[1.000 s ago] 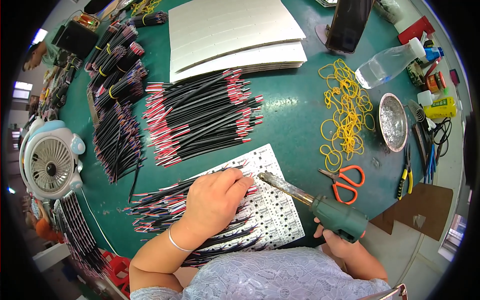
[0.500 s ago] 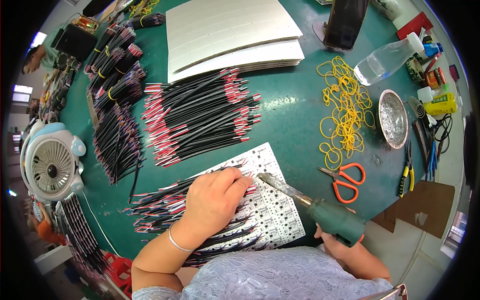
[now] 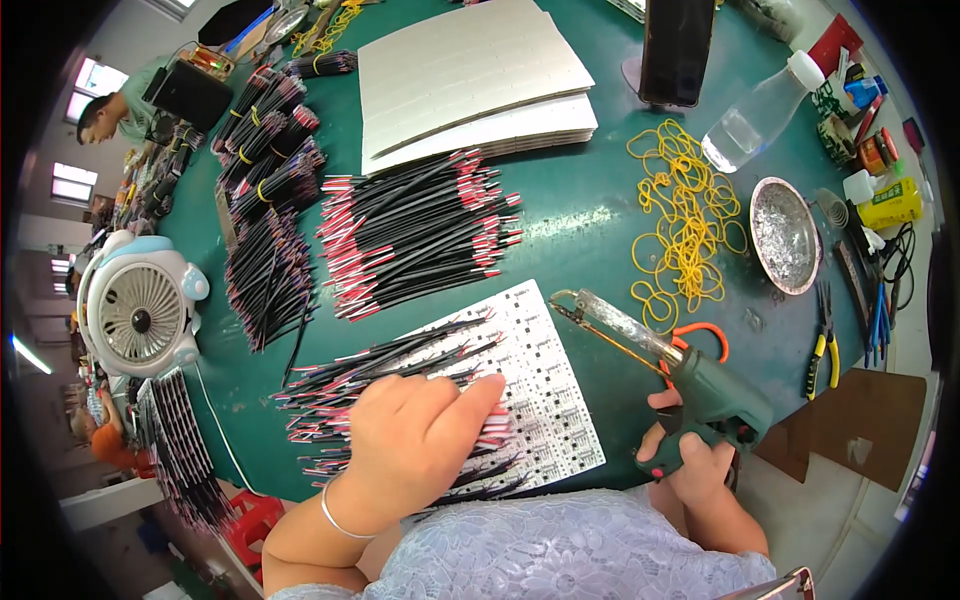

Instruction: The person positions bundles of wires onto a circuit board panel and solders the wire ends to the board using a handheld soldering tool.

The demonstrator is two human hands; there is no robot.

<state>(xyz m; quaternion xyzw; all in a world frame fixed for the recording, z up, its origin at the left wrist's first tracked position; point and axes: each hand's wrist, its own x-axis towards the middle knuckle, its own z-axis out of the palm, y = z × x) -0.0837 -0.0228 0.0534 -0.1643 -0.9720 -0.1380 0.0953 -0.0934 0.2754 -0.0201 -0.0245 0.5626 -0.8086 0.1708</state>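
Observation:
My right hand (image 3: 700, 472) grips the handle of a green soldering gun (image 3: 722, 398). The gun's metal tip, with a thin rod beside it, hangs over the bench past the right edge of a white circuit board panel (image 3: 548, 385). Over the panel's middle, my left hand (image 3: 415, 435) is closed, thumb and forefinger together; what they pinch is hidden under the hand. Rows of black wires (image 3: 390, 358) with red and white ends lie across the panel's left part and stick out beyond it. Some red and white ends show just right of my left hand.
Behind the panel lie a pile of black wires (image 3: 415, 235) and stacked white boards (image 3: 470, 85). Wire bundles (image 3: 265, 270) and a fan (image 3: 140, 310) stand left. Rightward are yellow rubber bands (image 3: 685, 225), orange-handled scissors (image 3: 705, 335), a metal bowl (image 3: 785, 240), a bottle (image 3: 760, 115) and pliers (image 3: 822, 345).
The soldering gun has lifted off the panel and moved up and right, its tip now beyond the panel's edge. My left hand has shifted slightly toward me. The whole view has turned a little.

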